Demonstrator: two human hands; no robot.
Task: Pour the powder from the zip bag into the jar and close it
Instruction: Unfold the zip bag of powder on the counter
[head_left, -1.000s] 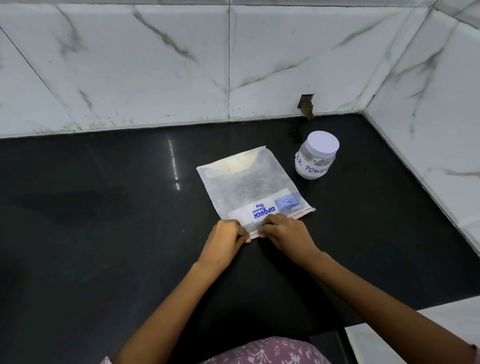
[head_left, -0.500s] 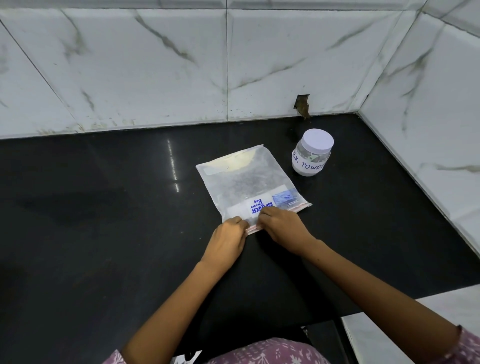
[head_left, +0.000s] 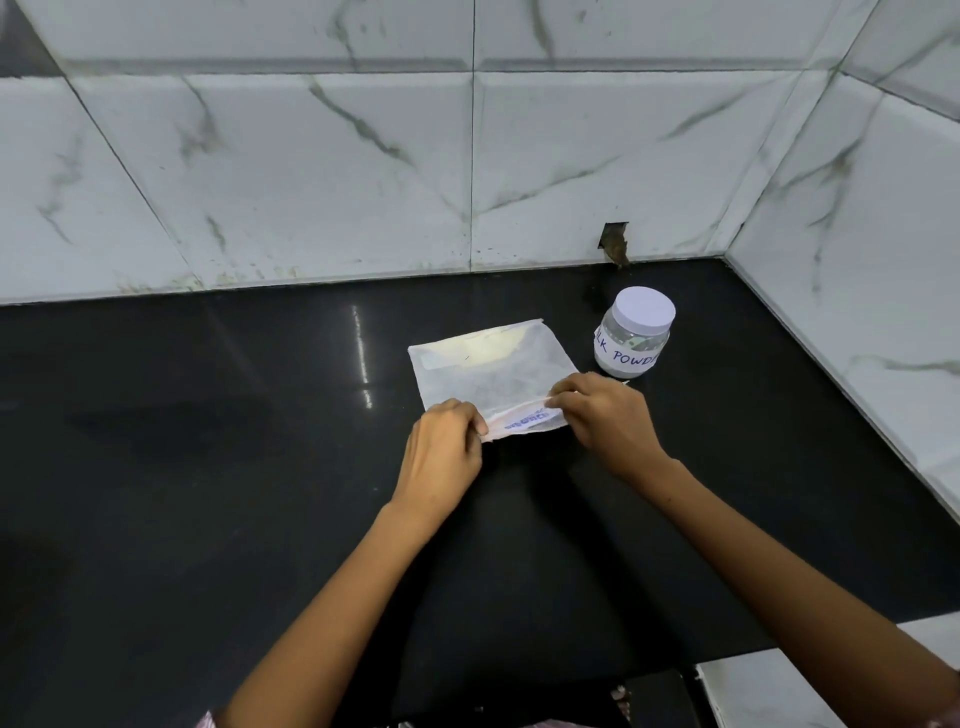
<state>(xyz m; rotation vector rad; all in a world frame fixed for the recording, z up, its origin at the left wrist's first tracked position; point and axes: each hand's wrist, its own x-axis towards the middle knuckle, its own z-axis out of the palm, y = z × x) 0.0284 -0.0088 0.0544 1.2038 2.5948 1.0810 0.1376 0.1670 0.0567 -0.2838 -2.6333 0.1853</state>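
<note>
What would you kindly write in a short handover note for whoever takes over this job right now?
Left hand: fingers pinching the near-left end of the zip bag's zipper strip.
Right hand: pinching the strip further right, its near edge lifted off the black counter.
Bag: otherwise lying flat, powder inside, mostly at the far end.
Jar: upright to the right of the bag, white lid on.
Done: both hands gripping the bag.
Left: open the zip, take the lid off, pour, close the jar.
</note>
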